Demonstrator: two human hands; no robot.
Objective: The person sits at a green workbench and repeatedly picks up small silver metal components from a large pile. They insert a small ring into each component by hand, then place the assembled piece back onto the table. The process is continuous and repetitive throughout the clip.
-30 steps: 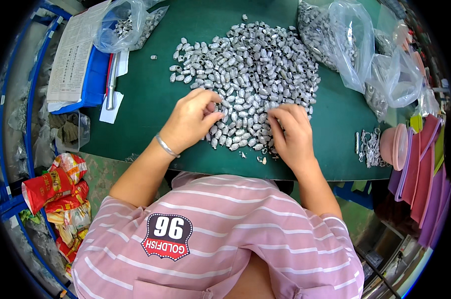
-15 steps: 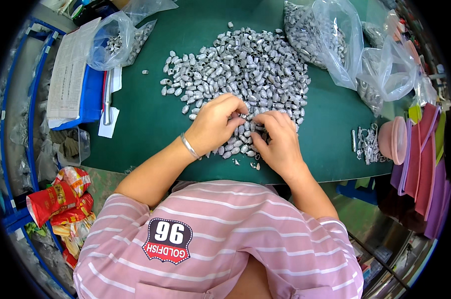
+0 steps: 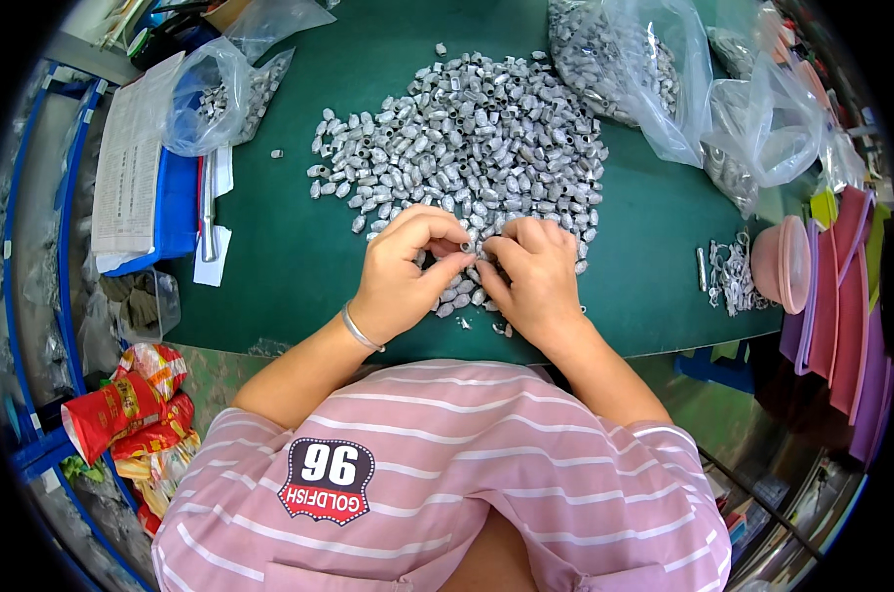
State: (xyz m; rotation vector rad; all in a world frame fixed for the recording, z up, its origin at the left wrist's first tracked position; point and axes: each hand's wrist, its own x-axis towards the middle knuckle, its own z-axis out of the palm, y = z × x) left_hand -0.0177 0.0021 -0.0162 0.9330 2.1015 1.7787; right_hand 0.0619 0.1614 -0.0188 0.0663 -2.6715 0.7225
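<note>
— Grey metal, all of it: the heap of small parts [image 3: 467,148] lies on the green counter [image 3: 299,257], and both my hands sit at its near edge.

— What have you got hold of?

— My left hand [image 3: 403,271] pinches one little piece [image 3: 464,253] between thumb and forefinger. My right hand [image 3: 536,276] is curled beside it, fingertips meeting the same spot; whether it grips a second piece I cannot tell, since the fingers cover it.

— How do they handle?

— I judge them stiff and hard, light one by one, though the heap together would weigh a fair bit. Smooth and rounded, so likely slippery; they would roll and scatter if nudged.

— Where would you take one?

— Across the short barrel, fingertip against thumb, not at the ends. A pinch is enough; nothing about them looks fragile.

— And around you?

— Clear plastic bags [image 3: 654,79] of the same parts at the far right, another bag [image 3: 205,99] at the far left.
</note>
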